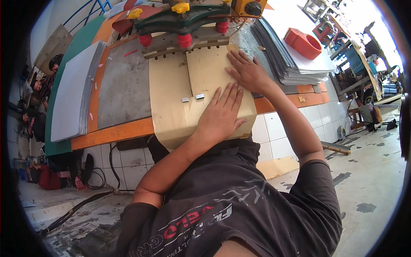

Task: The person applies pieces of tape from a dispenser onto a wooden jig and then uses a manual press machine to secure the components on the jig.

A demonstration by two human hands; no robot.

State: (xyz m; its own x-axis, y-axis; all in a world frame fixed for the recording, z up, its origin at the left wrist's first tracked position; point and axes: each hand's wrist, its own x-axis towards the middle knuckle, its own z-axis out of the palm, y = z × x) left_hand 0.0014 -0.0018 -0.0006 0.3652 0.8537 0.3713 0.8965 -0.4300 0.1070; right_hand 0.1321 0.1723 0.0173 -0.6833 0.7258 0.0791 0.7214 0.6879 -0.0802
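Note:
My left hand (222, 109) lies flat on a tan sheet (169, 92), with its fingers stretched out and nothing in them. The sheet hangs over the table's front edge towards me. Farther up and to the right, my right hand (248, 72) rests palm down with fingers apart, at the sheet's right edge. A thin dark straight line (189, 77) runs along the sheet from under the machine towards me. Near its close end sit a small pale block (185, 100) and a small dark-sided block (200, 97), both left of my left hand.
A green machine head (171, 25) with red feet and yellow knobs spans the far side. Stacked grey-white sheets (79, 92) lie left. A taller stack (282, 55) stands right, with a red tape dispenser-like ring (303, 43) on it. People (36, 100) sit at far left.

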